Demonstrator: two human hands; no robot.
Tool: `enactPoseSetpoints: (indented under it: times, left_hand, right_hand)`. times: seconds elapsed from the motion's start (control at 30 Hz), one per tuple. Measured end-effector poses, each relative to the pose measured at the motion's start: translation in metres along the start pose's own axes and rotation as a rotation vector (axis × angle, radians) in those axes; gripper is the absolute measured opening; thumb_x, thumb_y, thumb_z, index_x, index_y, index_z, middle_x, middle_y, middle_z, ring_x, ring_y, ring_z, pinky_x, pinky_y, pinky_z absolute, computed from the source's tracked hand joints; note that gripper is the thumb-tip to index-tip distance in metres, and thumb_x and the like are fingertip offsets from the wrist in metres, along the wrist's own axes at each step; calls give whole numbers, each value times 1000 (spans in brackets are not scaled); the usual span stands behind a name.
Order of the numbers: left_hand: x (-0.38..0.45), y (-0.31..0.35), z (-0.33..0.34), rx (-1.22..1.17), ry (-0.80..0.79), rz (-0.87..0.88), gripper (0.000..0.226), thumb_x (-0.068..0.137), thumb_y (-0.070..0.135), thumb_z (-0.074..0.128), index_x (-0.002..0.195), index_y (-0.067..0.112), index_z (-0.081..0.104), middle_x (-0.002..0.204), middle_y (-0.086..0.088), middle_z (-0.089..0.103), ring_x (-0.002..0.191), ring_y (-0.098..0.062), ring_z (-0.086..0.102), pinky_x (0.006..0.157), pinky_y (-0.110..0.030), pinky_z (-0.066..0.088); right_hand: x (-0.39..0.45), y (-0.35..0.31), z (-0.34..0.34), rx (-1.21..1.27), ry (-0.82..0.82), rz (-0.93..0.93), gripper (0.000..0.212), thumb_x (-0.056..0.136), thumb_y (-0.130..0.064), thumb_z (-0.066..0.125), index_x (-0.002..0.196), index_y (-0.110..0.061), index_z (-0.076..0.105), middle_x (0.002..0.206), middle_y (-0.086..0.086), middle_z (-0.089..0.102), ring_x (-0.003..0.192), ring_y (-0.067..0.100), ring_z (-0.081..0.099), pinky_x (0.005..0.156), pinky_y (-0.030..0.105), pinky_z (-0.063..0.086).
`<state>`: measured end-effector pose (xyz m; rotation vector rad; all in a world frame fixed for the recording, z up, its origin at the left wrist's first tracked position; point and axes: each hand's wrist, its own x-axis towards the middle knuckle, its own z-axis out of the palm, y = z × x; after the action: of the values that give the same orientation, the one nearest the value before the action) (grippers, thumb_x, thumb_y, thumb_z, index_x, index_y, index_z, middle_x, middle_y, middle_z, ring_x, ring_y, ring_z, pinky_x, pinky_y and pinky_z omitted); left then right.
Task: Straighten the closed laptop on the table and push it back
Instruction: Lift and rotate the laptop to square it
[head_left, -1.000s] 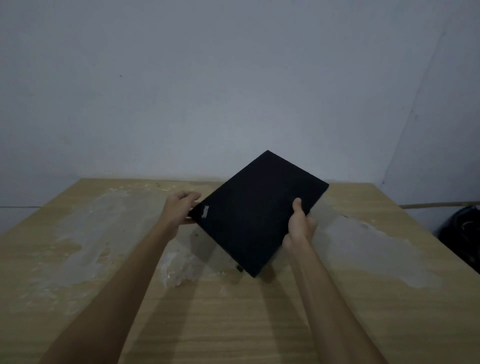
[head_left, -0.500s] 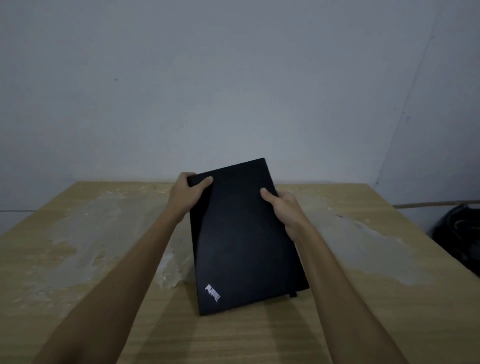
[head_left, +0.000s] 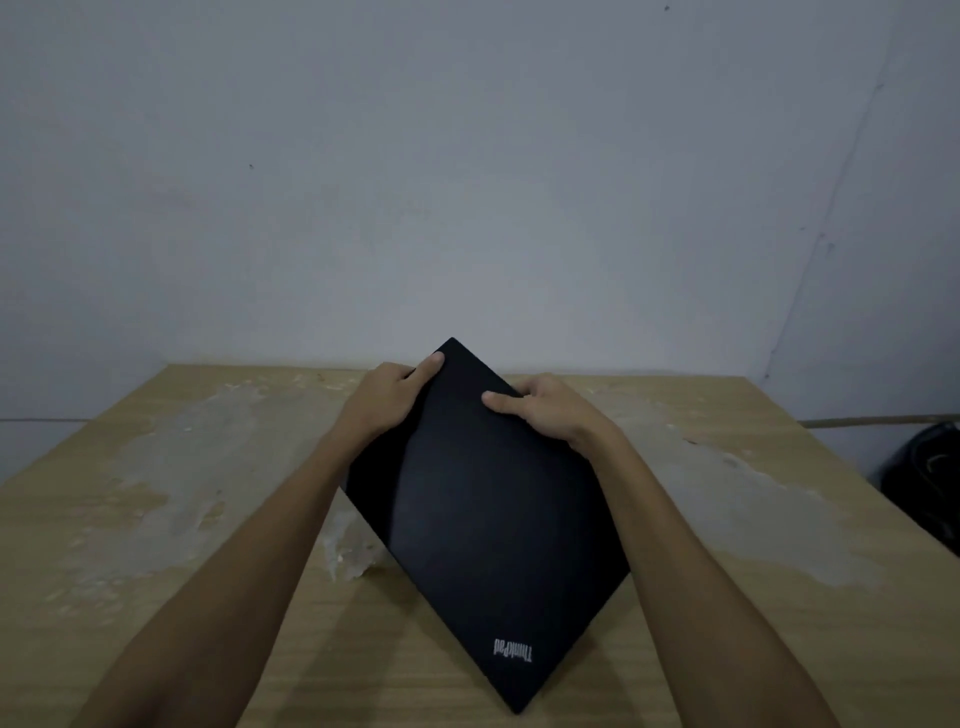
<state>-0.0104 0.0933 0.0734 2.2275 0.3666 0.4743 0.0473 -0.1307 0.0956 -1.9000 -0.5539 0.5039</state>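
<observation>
Black and closed, the laptop is sitting skewed like a diamond over the middle of the wooden surface, one corner pointing toward the grey wall and the opposite corner pointing back at the person. A silver logo is showing near that near corner. Both hands are gripping the far end: the left hand is clamping the far-left edge with its thumb lying on the lid near the top corner, while the right hand is clamping the far-right edge, thumb pressing flat on the lid. Whether the laptop is resting fully on the surface or is being held tilted above it cannot be told. Pale, patchy stains are spreading across the wood on either side of the forearms. A dark object, too dim to identify, is sitting beyond the surface's right edge.
</observation>
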Motion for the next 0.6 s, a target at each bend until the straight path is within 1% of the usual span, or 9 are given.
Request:
enactPoseSetpoints:
  times: [0.1,0.2,0.23,0.3,0.33,0.4,0.47,0.53,0.6]
  left_hand:
    - [-4,-11,-1,-67,64,-94,85,89,79,41,76,0,72,78,-7,76,76,-23,70,72,-37,50]
    - [-6,-25,-7,-206,157,-191,84,91,76,43,94,-1,76,96,-12,76,93,-30,70,86,-44,54]
    - [-7,-28,-9,-251,182,-220,85,92,74,44,97,-4,75,98,-14,75,96,-33,70,87,-45,54]
    - [-7,-35,-14,-323,237,-261,84,93,73,44,95,-6,73,97,-14,74,98,-36,69,87,-48,54]
    - [-6,-40,-15,-356,259,-280,80,93,73,45,90,-2,73,95,-11,74,98,-36,69,89,-49,54]
    - [-6,-50,-14,-423,281,-325,68,93,71,46,82,9,70,92,-5,71,95,-34,68,89,-49,53]
    - [-8,-58,-9,-477,295,-373,60,96,67,45,79,13,65,89,-2,68,87,-28,64,82,-43,51]
    - [-8,-67,-3,-514,298,-424,57,98,65,44,73,15,55,80,-1,58,74,-22,56,73,-39,45]
    - [-8,-75,2,-518,292,-459,55,100,63,42,70,17,44,74,0,48,66,-19,46,68,-38,39]
  right_hand:
    - [1,-5,-6,-357,271,-29,45,79,-57,75,83,-12,76,84,2,78,83,24,75,80,43,60]
    - [-10,1,-14,-652,532,-48,50,81,-68,65,88,-19,70,88,-4,72,86,21,68,70,34,51]
    - [-11,7,-15,-682,625,-76,51,81,-69,63,93,-19,69,93,-3,71,92,23,66,74,35,50]
    - [-10,23,-15,-682,777,-134,59,80,-70,63,111,-20,66,112,2,67,110,26,60,91,41,47]
    - [-8,32,-15,-628,810,-139,67,79,-69,65,124,-20,60,124,4,62,118,28,57,97,44,44]
    - [-6,44,-12,-367,785,-100,88,78,-65,71,147,-21,37,139,6,54,124,29,56,97,45,47]
    - [-5,55,-5,-133,733,-62,101,78,-61,74,155,-27,18,130,8,62,115,29,64,89,45,53]
    - [-2,66,0,-86,687,-22,93,81,-60,70,153,-27,21,113,8,68,104,30,68,84,46,57]
    - [4,74,3,-82,638,-22,73,87,-56,66,146,-23,36,115,6,69,104,28,69,86,47,58]
